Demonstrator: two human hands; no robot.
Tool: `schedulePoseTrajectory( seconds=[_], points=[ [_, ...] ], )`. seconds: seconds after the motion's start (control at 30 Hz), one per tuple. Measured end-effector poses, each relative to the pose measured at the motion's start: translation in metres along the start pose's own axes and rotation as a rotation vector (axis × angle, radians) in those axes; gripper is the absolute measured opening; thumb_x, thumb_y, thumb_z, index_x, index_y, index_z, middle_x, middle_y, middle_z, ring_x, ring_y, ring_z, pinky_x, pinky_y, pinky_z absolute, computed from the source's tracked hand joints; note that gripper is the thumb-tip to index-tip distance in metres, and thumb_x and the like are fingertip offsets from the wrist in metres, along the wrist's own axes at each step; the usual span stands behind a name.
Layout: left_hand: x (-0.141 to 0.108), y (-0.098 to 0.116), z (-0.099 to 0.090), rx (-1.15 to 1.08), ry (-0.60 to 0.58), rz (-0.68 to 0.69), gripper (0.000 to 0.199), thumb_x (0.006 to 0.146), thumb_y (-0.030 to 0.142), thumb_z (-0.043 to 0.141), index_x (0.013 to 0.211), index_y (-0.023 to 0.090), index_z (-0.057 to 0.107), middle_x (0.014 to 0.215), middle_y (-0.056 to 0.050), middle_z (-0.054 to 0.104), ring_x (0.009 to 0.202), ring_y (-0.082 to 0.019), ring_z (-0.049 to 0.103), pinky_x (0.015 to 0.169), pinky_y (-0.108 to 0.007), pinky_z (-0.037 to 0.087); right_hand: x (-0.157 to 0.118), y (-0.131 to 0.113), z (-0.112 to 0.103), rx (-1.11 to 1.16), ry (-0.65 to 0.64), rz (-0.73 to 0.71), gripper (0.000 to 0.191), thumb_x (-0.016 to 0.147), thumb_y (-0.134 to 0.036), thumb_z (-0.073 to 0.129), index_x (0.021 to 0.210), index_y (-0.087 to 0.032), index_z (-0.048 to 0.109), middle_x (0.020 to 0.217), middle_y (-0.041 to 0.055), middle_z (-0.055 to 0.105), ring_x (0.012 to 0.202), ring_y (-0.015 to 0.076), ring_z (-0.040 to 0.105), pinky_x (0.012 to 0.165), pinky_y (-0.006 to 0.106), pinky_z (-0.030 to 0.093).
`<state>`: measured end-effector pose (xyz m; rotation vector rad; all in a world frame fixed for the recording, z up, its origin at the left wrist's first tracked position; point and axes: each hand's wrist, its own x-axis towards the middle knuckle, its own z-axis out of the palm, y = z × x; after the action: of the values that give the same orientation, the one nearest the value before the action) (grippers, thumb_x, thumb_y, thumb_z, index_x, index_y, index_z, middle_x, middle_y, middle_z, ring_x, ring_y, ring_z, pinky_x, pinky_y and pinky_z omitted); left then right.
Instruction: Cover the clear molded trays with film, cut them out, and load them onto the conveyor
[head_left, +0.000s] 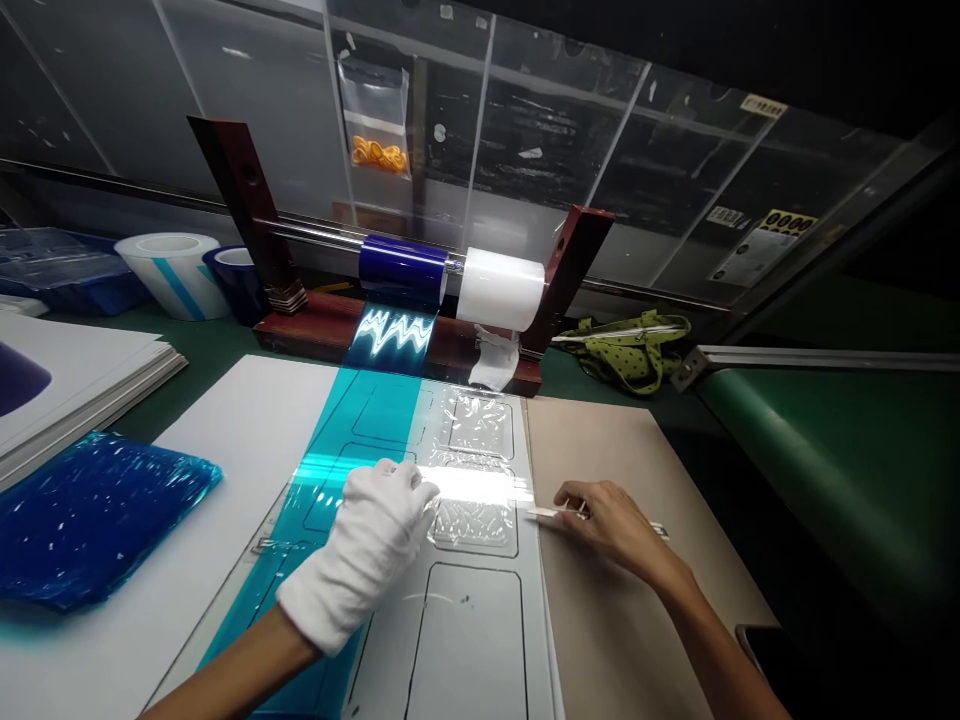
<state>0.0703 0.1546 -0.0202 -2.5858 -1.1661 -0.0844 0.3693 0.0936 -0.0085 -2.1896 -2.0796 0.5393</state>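
The left hand [382, 525], in a white, softly wrinkled cloth glove, lies over the edge of the glossy, see-through blue film [379, 405], its fingers curled; whether they pinch anything cannot be told. The bare right hand [606, 518] grips a slim, pale tool [544, 512] between bent fingers, its tip by the right edge of the board [469, 640]. The film hangs from a smooth, dark-blue roll [403, 266] and runs flat down the board, which is white and drawn with black round-cornered rectangles that show through the tint. Beside the film, crinkled clear plastic [480, 430] covers some outlines, and a bright band of glare crosses both. A matte white roll [501, 288] shares the shiny metal rod [322, 234] with the blue one, between the tilted-looking posts of a red-brown stand [319, 322]. Right of the board lies plain brown card [600, 450]; to the left sits a shiny, wrinkled blue packet [97, 520]. A soft, dotted green pouch [637, 350] slumps on the counter [214, 345] beside the stand.
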Motion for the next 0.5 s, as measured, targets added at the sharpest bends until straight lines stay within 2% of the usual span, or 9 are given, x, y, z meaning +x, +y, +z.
schedulePoseTrajectory(
  seconds=[0.17, 0.4, 0.5],
  points=[
    [-0.019, 0.011, 0.001, -0.083, 0.001, 0.028, 0.017, 0.088, 0.028, 0.042, 0.085, 0.022, 0.058, 0.077, -0.005, 0.054, 0.064, -0.021, 0.049, 0.058, -0.035, 0.033, -0.017, -0.007, 0.02, 0.187, -0.056, 0.012, 0.015, 0.084, -0.034, 0.056, 0.084, -0.022, 0.064, 0.084, 0.0036, 0.069, 0.08, 0.021, 0.061, 0.066, 0.028, 0.038],
    [-0.029, 0.019, 0.006, -0.094, 0.044, -0.052, 0.026, 0.087, 0.042, 0.047, 0.092, 0.02, 0.06, 0.086, -0.008, 0.055, 0.073, -0.024, 0.052, 0.065, -0.041, 0.039, -0.008, -0.016, 0.033, 0.505, -0.156, -0.025, 0.014, 0.078, -0.033, 0.062, 0.08, -0.02, 0.059, 0.073, 0.0003, 0.063, 0.067, 0.0152, 0.058, 0.059, 0.025, 0.039],
    [-0.026, 0.018, 0.011, -0.116, 0.077, -0.078, 0.024, 0.087, 0.039, 0.047, 0.102, 0.024, 0.06, 0.09, -0.007, 0.057, 0.076, -0.023, 0.053, 0.066, -0.04, 0.04, -0.004, -0.013, 0.035, 0.656, -0.213, -0.023, 0.021, 0.079, -0.037, 0.064, 0.082, -0.018, 0.056, 0.069, -0.0013, 0.059, 0.062, 0.0125, 0.056, 0.057, 0.023, 0.041]
  ],
)
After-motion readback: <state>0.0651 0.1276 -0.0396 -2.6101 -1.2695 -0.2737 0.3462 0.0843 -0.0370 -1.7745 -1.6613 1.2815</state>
